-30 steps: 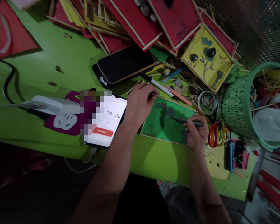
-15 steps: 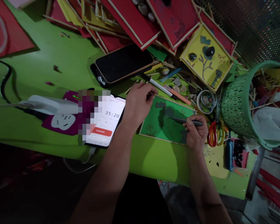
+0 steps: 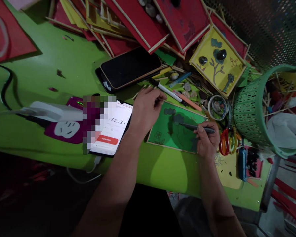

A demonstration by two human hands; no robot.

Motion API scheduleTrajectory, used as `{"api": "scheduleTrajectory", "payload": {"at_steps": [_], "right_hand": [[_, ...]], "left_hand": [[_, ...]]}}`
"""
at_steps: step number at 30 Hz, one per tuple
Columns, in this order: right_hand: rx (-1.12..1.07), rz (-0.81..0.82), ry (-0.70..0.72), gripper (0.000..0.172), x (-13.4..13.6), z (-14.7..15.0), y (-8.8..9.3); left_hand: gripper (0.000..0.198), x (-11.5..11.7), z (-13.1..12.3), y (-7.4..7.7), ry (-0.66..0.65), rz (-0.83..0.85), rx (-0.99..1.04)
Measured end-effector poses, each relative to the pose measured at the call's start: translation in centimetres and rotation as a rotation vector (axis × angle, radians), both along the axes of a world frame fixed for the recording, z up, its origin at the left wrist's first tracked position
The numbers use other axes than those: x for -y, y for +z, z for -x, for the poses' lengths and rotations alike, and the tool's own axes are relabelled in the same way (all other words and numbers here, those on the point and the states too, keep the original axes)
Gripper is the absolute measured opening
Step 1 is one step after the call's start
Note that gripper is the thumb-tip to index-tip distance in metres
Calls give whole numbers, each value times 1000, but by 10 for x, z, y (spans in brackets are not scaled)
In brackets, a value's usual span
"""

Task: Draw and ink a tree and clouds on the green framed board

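A green card [image 3: 171, 133] with thin wooden strips along its edges lies on the table, bearing dark drawings of clouds, a flower and a stem. My right hand [image 3: 208, 140] is closed around a dark marker pen [image 3: 191, 126], whose tip points left onto the drawing near a dark cloud-like shape. My left hand [image 3: 148, 108] has its fingers curled together at the card's upper left corner, gripping the edge there. The fingertips are partly hidden.
A phone [image 3: 108, 131] showing a timer lies left of my left hand, beside a purple power strip [image 3: 64, 131]. Behind are stacked phones [image 3: 132, 67], red framed cards [image 3: 185, 26] and a yellow card [image 3: 218, 62]. Scissors [image 3: 224, 141] and a green basket [image 3: 249, 108] stand right.
The timer on the phone has gone from 35:20 to 35:21. Both hands, the card and the marker pen look almost unmoved.
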State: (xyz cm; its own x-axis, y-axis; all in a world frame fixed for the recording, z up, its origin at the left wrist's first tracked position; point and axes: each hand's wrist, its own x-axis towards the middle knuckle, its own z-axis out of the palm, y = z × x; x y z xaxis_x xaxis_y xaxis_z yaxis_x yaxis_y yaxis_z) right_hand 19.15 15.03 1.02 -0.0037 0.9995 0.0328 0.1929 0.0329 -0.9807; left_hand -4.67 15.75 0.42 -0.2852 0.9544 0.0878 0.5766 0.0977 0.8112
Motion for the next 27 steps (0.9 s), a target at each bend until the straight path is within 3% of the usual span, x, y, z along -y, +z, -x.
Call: {"api": "scheduleTrajectory", "payload": {"at_steps": [27], "right_hand": [[22,-15,12,18,1,0,0]], "left_hand": [[22,0,0,3,-3,15,1]]}}
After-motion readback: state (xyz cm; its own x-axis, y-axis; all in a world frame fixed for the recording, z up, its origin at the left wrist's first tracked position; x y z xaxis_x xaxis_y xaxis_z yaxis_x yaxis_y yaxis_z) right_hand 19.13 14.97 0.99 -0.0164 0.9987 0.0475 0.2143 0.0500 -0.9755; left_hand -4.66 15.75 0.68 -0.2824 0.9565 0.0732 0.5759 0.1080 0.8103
